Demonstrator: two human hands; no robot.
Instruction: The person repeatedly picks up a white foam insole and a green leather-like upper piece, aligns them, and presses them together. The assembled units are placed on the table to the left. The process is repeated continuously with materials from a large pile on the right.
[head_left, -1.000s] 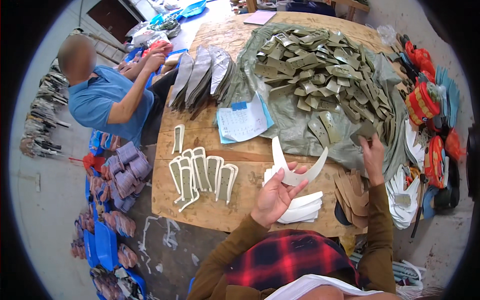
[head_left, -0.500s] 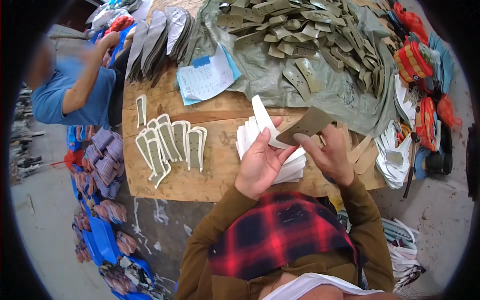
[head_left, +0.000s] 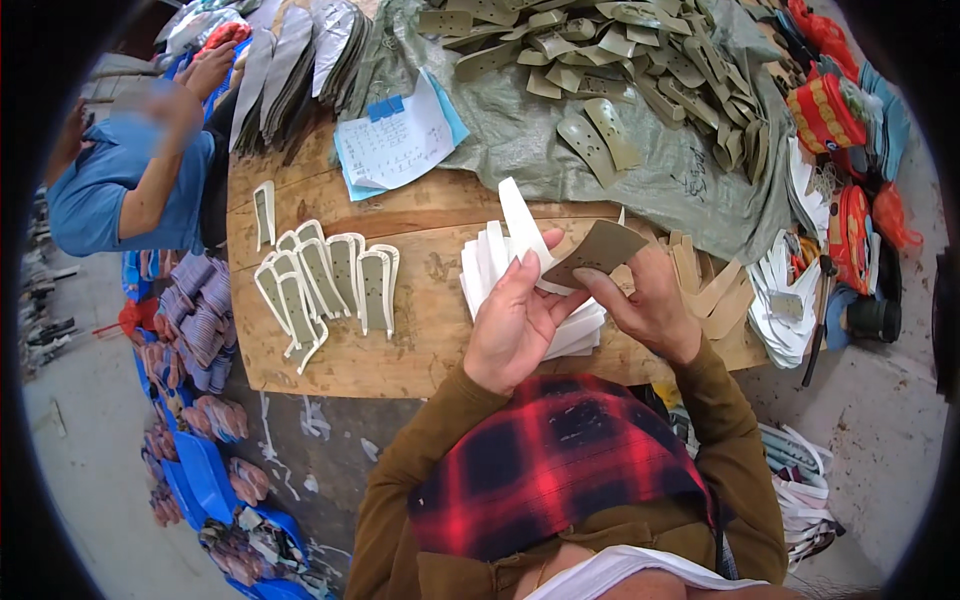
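Between the fingers and thumb of my left hand (head_left: pixel 508 325) is a curved white strip (head_left: pixel 519 218), its long end pointing up and away. My right hand (head_left: pixel 655 312) pinches a curved olive plate (head_left: pixel 600 250) with small holes, thumb on its face. The plate's left end meets the lower part of the strip, and my fingers partly hide where they touch. Under my hands lies a stack of similar white strips (head_left: pixel 480 268). To the left, several olive plates edged with white (head_left: pixel 318 272) lie overlapping on the wooden table (head_left: pixel 420 350).
A large heap of olive plates (head_left: pixel 660 60) rests on a green woven sheet (head_left: pixel 520 150) at the back. Papers (head_left: pixel 395 145) lie left of it. Tan pieces (head_left: pixel 725 300) and white strips (head_left: pixel 785 320) are at the right. A person in blue (head_left: pixel 130 200) works at the left.
My right hand has tilted the olive plate slightly and brought it a little closer over the white strip. The whole view has shifted slightly; the person at the left has moved their arms.
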